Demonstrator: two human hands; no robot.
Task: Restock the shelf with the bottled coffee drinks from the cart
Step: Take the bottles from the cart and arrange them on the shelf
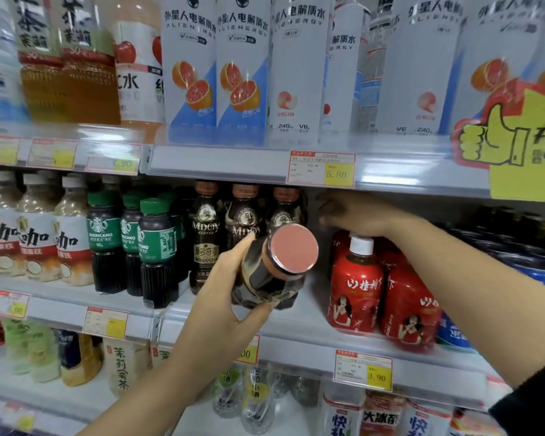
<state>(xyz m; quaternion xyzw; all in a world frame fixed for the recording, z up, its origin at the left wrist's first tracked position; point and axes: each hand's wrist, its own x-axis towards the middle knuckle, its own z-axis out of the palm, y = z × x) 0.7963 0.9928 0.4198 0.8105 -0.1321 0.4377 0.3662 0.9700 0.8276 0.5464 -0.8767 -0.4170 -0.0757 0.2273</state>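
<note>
The left hand (230, 287) sits just below the middle of the view, thumb and fingers wrapped round the dark body of a coffee bottle (274, 272). The bottle is tipped over so that its pink-brown cap (294, 248) faces the camera, and it hangs in front of the middle shelf (312, 309) without standing on it. At about eleven o'clock from this bottle, three matching coffee bottles on the shelf (206, 234) stand upright in a row at the front, so part of the restocking looks done. How deep the rows run behind them is hidden. The right hand (356, 217) reaches in at two o'clock from the held bottle, under the shelf edge with the price tag (321, 169) and just above the white cap of the red bottles (356, 287). Its fingers point toward nine o'clock and lie in shadow and blur, so I cannot tell how far they are open or whether they have hold of anything. Between the coffee row and the red bottles there is bare shelf, at three o'clock of the row, and that seems the likely place for the bottle in hand. Green-capped bottles (158, 243) fill the nine o'clock side. The cart is out of view, so how many bottles are left cannot be judged; at least this one is not yet placed.
</note>
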